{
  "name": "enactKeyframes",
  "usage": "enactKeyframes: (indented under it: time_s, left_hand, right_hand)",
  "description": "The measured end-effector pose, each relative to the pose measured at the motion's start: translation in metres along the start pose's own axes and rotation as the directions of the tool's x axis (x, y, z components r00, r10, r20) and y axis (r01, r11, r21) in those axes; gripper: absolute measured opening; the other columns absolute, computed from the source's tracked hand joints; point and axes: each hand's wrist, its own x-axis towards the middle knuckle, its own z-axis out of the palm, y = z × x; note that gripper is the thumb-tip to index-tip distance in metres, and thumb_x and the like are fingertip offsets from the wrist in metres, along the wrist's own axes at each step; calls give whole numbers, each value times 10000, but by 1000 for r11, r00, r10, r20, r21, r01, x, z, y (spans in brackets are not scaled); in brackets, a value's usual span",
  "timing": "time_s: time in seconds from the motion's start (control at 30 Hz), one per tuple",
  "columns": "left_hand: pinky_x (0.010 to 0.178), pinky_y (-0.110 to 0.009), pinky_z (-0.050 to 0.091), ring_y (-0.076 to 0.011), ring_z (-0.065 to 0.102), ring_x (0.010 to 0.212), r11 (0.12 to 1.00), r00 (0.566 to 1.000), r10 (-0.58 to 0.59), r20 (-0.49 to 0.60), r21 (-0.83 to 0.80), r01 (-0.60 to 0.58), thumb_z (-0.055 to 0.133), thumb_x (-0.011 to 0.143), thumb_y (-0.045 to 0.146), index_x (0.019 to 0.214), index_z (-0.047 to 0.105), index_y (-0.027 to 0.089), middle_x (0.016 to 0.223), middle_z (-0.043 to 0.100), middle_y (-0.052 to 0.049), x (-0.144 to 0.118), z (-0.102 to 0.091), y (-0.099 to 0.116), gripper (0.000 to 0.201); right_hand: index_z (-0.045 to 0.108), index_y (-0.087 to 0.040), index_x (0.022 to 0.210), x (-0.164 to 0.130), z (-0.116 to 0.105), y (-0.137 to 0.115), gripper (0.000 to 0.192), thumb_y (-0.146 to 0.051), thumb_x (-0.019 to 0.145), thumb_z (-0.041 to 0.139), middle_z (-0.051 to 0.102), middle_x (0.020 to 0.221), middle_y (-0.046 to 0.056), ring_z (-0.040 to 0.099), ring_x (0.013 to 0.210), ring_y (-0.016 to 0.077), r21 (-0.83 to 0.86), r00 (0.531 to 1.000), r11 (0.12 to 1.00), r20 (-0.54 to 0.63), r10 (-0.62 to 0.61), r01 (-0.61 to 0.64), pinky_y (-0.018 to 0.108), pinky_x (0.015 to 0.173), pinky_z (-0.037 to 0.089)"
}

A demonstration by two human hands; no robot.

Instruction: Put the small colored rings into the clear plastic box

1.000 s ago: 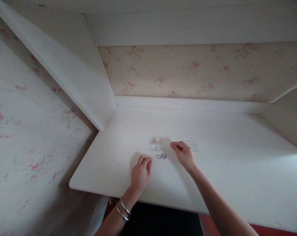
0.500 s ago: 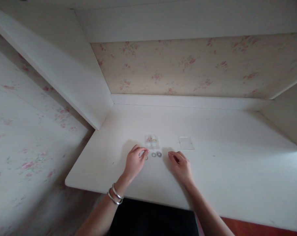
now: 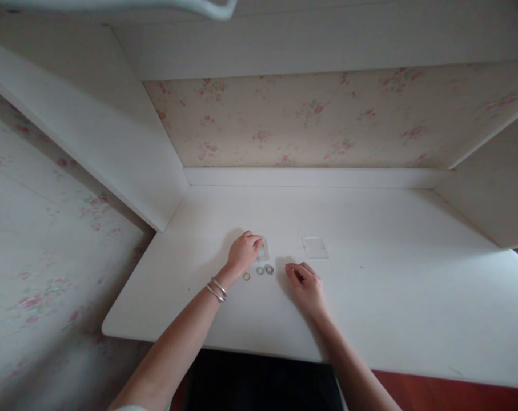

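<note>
My left hand [image 3: 244, 252], with two silver bangles [image 3: 216, 289] on its wrist, reaches over a small clear plastic box [image 3: 265, 249]. Its fingers are pinched together at the box and cover much of it; anything between them is hidden. On the desk in front of the box lie a gold-coloured ring [image 3: 247, 276], a pale greenish ring [image 3: 260, 271] and a grey ring [image 3: 269, 269], the last two side by side. My right hand [image 3: 305, 283] rests on the desk to the right of these rings, fingers curled closed. Whether it holds something small I cannot make out.
A clear square lid [image 3: 315, 248] lies flat to the right of the box. The white desk [image 3: 391, 308] has a raised back edge and side panels, with flowered wallpaper behind. A pale curved object [image 3: 220, 10] shows at the top edge of the view.
My left hand has moved forward from beside the gold-coloured ring to over the clear box. My right hand stays in place. The view has shifted slightly.
</note>
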Motion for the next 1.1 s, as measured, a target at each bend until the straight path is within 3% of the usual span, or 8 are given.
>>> enactKeyframes:
  time_s: [0.17, 0.37, 0.47, 0.57, 0.63, 0.83, 0.97, 1.1]
  left_hand:
    - [725, -232, 427, -133, 570, 761, 999, 993, -22, -113, -40, 17, 398, 934, 313, 870, 681, 203, 826, 621, -34, -14, -5, -3, 310]
    - [636, -241, 408, -125, 520, 644, 985, 975, -84, -204, -162, 51, 396, 934, 351, 840, 664, 181, 720, 568, -18, -65, -21, -13, 331]
    - [628, -250, 413, -128, 522, 643, 969, 970, -156, -188, -222, 113, 413, 928, 359, 859, 660, 178, 719, 565, -18, -93, -23, -20, 314]
    - [629, -253, 428, -132, 533, 648, 942, 959, -229, -165, -286, 176, 427, 923, 360, 883, 660, 175, 734, 572, -24, -114, -20, -23, 300]
    - [634, -254, 435, -134, 537, 655, 928, 950, -261, -169, -314, 199, 433, 922, 358, 887, 661, 176, 737, 570, -24, -123, -17, -23, 294]
    - [643, -259, 442, -141, 539, 670, 916, 945, -263, -193, -357, 182, 428, 926, 357, 909, 668, 184, 736, 564, -26, -128, -14, -23, 297]
    - [633, -254, 446, -138, 540, 666, 917, 954, -240, -179, -364, 163, 428, 927, 350, 915, 669, 186, 737, 564, -26, -126, -13, -25, 292]
    - [635, -242, 458, -128, 555, 672, 933, 967, -200, -155, -331, 140, 423, 928, 332, 926, 656, 198, 778, 572, -28, -128, -11, -25, 269]
  right_hand:
    - [704, -199, 856, 0, 0, 0, 355, -433, 882, 438, 592, 713, 26, 525, 594, 114, -23, 1000, 1000, 2, -12, 12, 227, 566, 399]
    - [689, -220, 898, -7, 2, -13, 313, -359, 918, 410, 613, 772, 34, 554, 664, 128, -151, 986, 978, 114, -125, 142, 237, 634, 407]
    - [675, -241, 943, -14, 10, -34, 262, -297, 921, 421, 624, 829, 47, 558, 783, 164, -255, 922, 910, 298, -248, 328, 278, 726, 398]
    - [650, -267, 1029, -16, 22, -58, 213, -263, 892, 487, 623, 906, 56, 531, 849, 194, -343, 848, 818, 440, -294, 462, 314, 747, 367]
    - [643, -268, 1034, -13, 30, -70, 203, -255, 880, 512, 615, 917, 59, 517, 856, 199, -384, 823, 773, 485, -297, 505, 320, 736, 347]
    - [651, -220, 789, 4, 49, -78, 199, -208, 898, 485, 593, 854, 54, 505, 824, 190, -433, 773, 689, 559, -300, 581, 317, 703, 317]
    - [663, -231, 791, 6, 49, -78, 207, -219, 903, 490, 599, 838, 41, 512, 826, 185, -404, 779, 716, 543, -314, 570, 310, 705, 321]
    - [687, -255, 864, 10, 44, -73, 214, -266, 915, 479, 606, 838, 25, 529, 804, 160, -314, 844, 830, 443, -302, 461, 293, 727, 357]
